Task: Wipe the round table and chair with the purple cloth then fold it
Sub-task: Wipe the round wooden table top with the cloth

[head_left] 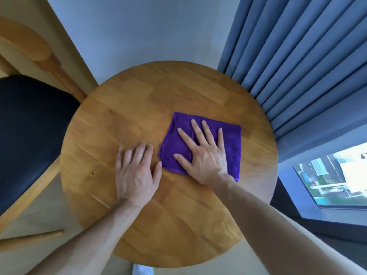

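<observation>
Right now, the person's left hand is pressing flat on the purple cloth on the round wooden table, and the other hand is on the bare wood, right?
Not quite. In the head view it is the right hand that lies flat with spread fingers on the purple cloth. The left hand rests on the bare wood of the round wooden table, beside the cloth.

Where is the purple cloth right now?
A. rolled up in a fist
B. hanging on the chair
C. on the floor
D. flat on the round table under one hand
D: the purple cloth lies flat on the round table, with the right hand spread open on top of it.
</observation>
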Available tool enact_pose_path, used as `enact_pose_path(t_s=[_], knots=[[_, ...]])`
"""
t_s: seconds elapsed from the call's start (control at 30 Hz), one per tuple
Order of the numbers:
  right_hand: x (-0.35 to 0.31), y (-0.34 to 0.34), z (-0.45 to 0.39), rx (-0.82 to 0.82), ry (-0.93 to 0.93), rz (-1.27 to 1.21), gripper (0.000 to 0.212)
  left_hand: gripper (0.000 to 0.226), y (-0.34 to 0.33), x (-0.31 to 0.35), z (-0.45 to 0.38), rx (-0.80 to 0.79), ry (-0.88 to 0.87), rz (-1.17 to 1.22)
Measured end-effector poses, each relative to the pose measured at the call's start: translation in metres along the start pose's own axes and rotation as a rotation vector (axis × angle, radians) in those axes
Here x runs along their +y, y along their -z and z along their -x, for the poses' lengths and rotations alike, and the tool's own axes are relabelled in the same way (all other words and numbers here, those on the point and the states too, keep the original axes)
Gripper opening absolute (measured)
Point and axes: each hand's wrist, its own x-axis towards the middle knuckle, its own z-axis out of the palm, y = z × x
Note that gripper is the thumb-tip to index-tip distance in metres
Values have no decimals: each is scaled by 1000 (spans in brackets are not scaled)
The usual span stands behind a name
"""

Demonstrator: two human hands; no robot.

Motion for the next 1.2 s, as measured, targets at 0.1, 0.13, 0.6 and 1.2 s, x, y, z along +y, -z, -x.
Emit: enact_pose_path(t_s=[0.1,0.13,0.6,1.2], knots=[[22,2,-2,5,-136,-23,72,54,2,5,1,-55,-10,-18],[31,3,-7,6,-202,-24,73,55,2,5,1,-71,-8,-22],[33,11,-114,-53,-294,-15,76,51,-3,-4,-17,-88,-57,-9],[69,15,-208,-29,-371,-12,82,36,-5,-59,-100,-42,-65,100]])
